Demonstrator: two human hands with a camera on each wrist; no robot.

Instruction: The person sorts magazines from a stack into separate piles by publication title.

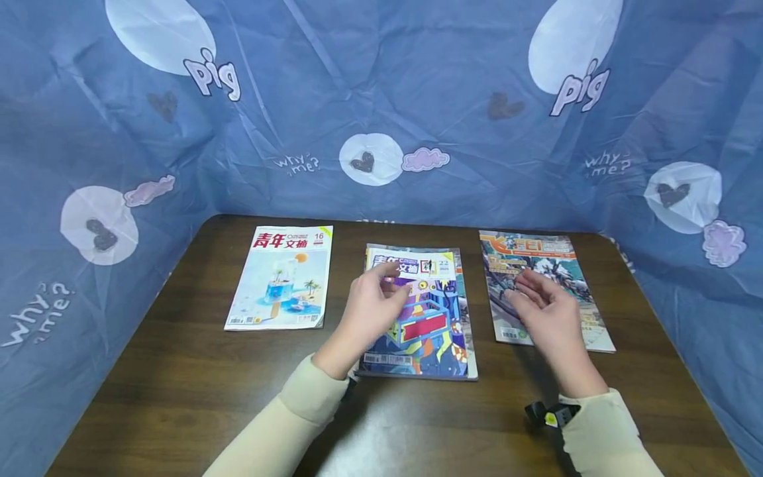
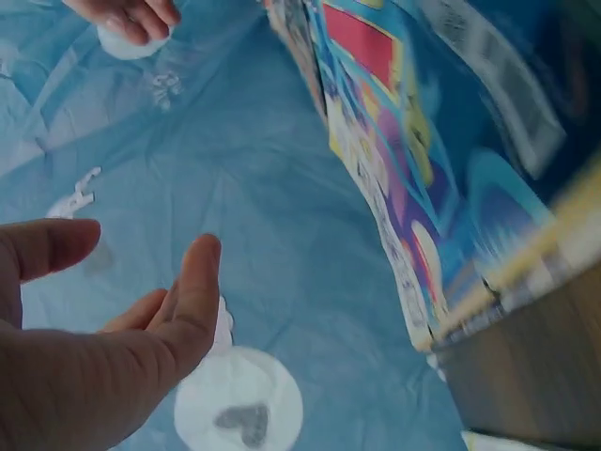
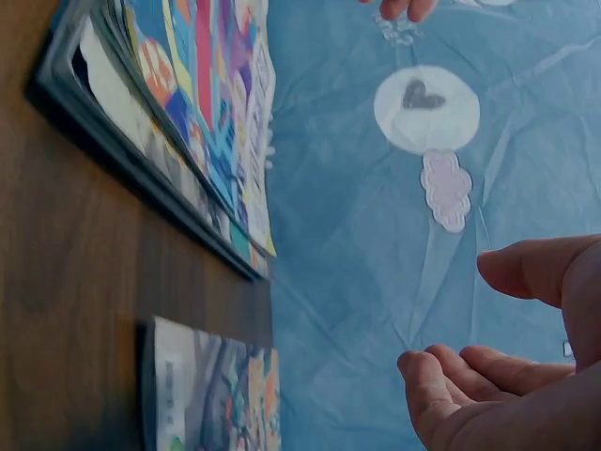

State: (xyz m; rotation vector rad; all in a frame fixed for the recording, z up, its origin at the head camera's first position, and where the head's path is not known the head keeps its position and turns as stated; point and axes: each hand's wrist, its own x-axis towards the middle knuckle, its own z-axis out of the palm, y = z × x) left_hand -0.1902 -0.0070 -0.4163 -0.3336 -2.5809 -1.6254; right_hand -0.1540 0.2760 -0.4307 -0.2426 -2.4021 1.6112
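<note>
The head view looks forward and down over the surface (image 1: 179, 377); both wrist views, low, close and sideways, share the magazine stack (image 1: 426, 324).

Cannot tell home from office; looks like a nook walled by creased blue printed cloth (image 1: 381, 86) around a wood-grain desk (image 1: 179, 377).

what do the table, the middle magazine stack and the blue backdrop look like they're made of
Table: wood or wood-look laminate, dark brown, with streaky grain and a soft sheen.

Middle magazine stack: printed paper, perhaps glossy-coated, given the vivid covers and thin layered edges.

Blue backdrop: thin fabric or plastic sheeting, judging by its creases; which one I can't tell.
</note>
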